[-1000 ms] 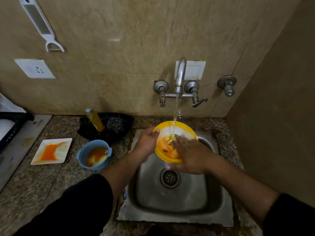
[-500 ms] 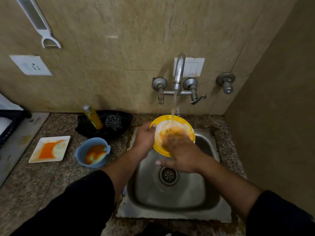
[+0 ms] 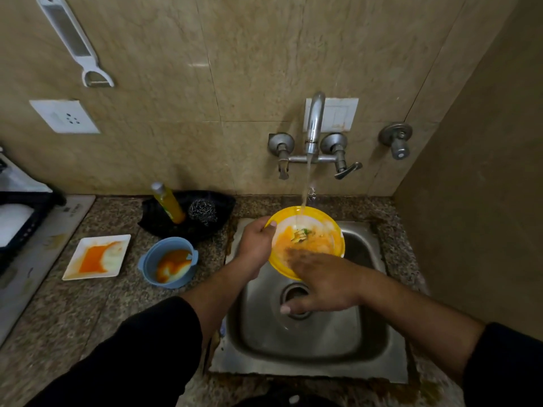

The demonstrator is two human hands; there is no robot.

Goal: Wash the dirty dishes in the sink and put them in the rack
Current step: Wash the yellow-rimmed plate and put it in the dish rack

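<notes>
Beige tiled wall [image 3: 264,69] fills the top. Speckled granite counter [image 3: 88,312] runs along below it, with a steel sink [image 3: 308,342] set in at centre-right, drain [image 3: 293,292] partly hidden by the thumb. Two forearms in black sleeves reach in from the bottom edge. A black rack [image 3: 26,212] is cut off at the far left on the counter, with something white in it.

The yellow dish [image 3: 311,242] is held tilted over the back of the sink, under the tap [image 3: 314,124]. Its inside is smeared orange with green bits. The left hand [image 3: 255,242] grips its left rim, thumb hooked over the edge. The right hand [image 3: 323,280] lies flat and uncurled on the dish's near inside, fingers motion-blurred, thumb sticking out over the drain.

A black tray [image 3: 217,204] sits against the wall left of the sink. A white square plate [image 3: 117,245] stained orange lies on the counter, and a blue bowl [image 3: 152,259] with orange residue is just right of it. A white peeler [image 3: 73,39] hangs on the wall, with a wall socket [image 3: 64,116] below it. A yellow bottle [image 3: 169,204] and a steel scrubber [image 3: 202,211] stand in the tray. The water stream [image 3: 305,186] falls from the spout onto the dish's far rim.
</notes>
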